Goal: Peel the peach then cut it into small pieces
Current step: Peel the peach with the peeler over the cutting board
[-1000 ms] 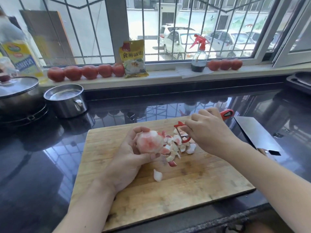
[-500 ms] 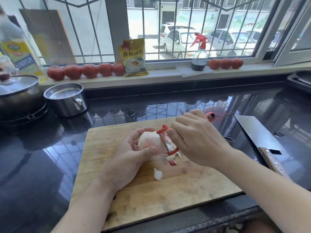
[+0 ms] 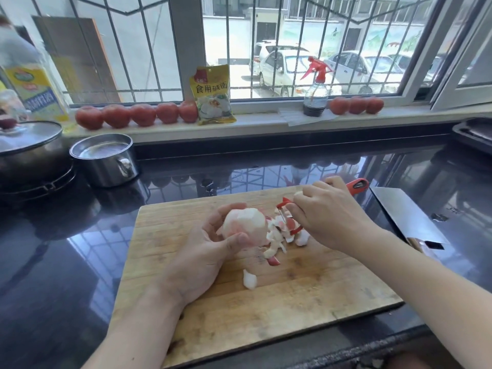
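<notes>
Left hand (image 3: 197, 259) cups the peach (image 3: 245, 224) over the wooden cutting board (image 3: 266, 315), fingers curled round its far side, thumb pressed on the near side. Peach mostly peeled, pale flesh with pink patches, held just above the board centre. Right hand (image 3: 332, 217) sits just right of the peach, apart from it, fingers curled round a red peeler (image 3: 288, 218); blade end pokes out toward the peach, red handle tip shows past the knuckles on the far right. Pile of peel scraps (image 3: 282, 235) lies on the board between peach and right hand, under the peeler; one loose scrap (image 3: 249, 279) nearer. Cleaver (image 3: 407, 217) lies on the dark counter right of the board, touching its edge or close, can't tell. Far left: steel pot (image 3: 106, 161) and lidded pan (image 3: 29, 150). Windowsill far: row of tomatoes (image 3: 138, 114), yellow packet (image 3: 213, 95), spray bottle (image 3: 315, 91), more tomatoes right.
</notes>
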`<state>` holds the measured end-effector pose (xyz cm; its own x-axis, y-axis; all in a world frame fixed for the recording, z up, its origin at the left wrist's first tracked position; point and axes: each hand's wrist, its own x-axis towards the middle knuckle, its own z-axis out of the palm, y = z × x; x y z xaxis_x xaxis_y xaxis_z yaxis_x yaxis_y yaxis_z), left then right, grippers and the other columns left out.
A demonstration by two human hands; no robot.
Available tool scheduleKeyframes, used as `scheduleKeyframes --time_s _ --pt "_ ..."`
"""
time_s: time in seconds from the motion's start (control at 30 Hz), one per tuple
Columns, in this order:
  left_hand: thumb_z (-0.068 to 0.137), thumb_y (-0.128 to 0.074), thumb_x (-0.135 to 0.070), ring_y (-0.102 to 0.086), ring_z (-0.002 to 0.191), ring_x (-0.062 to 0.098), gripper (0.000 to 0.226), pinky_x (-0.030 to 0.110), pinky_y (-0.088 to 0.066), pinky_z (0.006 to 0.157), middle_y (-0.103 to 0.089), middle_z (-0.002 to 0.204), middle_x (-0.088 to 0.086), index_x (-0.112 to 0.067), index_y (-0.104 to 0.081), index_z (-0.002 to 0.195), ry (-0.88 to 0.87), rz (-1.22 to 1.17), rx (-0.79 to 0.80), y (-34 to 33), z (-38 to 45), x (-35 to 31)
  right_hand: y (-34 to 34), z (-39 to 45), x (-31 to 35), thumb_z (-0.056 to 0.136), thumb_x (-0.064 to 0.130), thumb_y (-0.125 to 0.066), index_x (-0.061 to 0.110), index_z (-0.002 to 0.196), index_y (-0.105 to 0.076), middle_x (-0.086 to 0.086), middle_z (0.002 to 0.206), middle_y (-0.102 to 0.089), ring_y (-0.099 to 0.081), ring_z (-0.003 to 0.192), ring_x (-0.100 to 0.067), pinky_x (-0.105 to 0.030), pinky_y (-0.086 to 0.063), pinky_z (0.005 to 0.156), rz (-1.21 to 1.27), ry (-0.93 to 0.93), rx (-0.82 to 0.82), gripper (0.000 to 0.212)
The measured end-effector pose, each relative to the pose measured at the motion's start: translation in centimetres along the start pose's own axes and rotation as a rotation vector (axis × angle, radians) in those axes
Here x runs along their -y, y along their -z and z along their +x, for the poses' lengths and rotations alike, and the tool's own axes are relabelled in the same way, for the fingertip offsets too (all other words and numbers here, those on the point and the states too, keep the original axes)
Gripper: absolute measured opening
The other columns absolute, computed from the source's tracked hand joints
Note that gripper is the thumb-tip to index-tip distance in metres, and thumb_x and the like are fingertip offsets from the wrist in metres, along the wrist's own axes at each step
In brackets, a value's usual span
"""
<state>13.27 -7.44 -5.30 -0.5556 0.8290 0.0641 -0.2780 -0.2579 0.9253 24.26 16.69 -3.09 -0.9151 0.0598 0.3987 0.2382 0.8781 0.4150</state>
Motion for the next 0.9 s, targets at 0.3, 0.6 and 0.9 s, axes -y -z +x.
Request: scheduleKeyframes --time_s 0.3,0.6,0.9 --pt "0.058 -0.099 -0.015 -0.067 0.115 0.028 0.077 0.037 -0.056 0.092 -0.07 0.127 0.006 -0.028 -0.07 0.128 -0.019 0.126 -0.011 0.2 0.1 0.5 4.3 1.0 0.8 0.105 0.042 -0.03 0.016 0.061 -0.046 0.008 0.06 -0.042 -0.04 0.06 -0.013 -0.034 -0.036 0.07 0.553 -0.051 -0.097 0.054" --pt "0.066 -0.087 0.004 -0.067 0.106 0.028 0.062 0.036 -0.058 0.086 -0.07 0.118 0.008 -0.019 -0.066 0.119 -0.094 0.17 -0.022 0.7 0.1 1.0 2.5 0.9 1.2 0.106 0.041 -0.031 0.021 0.067 -0.054 0.009 0.069 -0.055 -0.05 0.068 -0.015 -0.035 -0.037 0.074 0.274 0.041 0.039 0.05" --pt "0.068 -0.085 0.009 -0.065 0.113 0.054 0.067 0.069 -0.05 0.1 -0.061 0.131 0.023 -0.015 -0.056 0.124 -0.082 0.154 -0.002 0.8 0.3 1.4 3.5 0.6 1.0 0.105 0.043 -0.027 0.022 0.066 -0.054 0.009 0.064 -0.047 -0.044 0.064 -0.016 -0.035 -0.035 0.074 0.358 -0.045 -0.042 0.052"
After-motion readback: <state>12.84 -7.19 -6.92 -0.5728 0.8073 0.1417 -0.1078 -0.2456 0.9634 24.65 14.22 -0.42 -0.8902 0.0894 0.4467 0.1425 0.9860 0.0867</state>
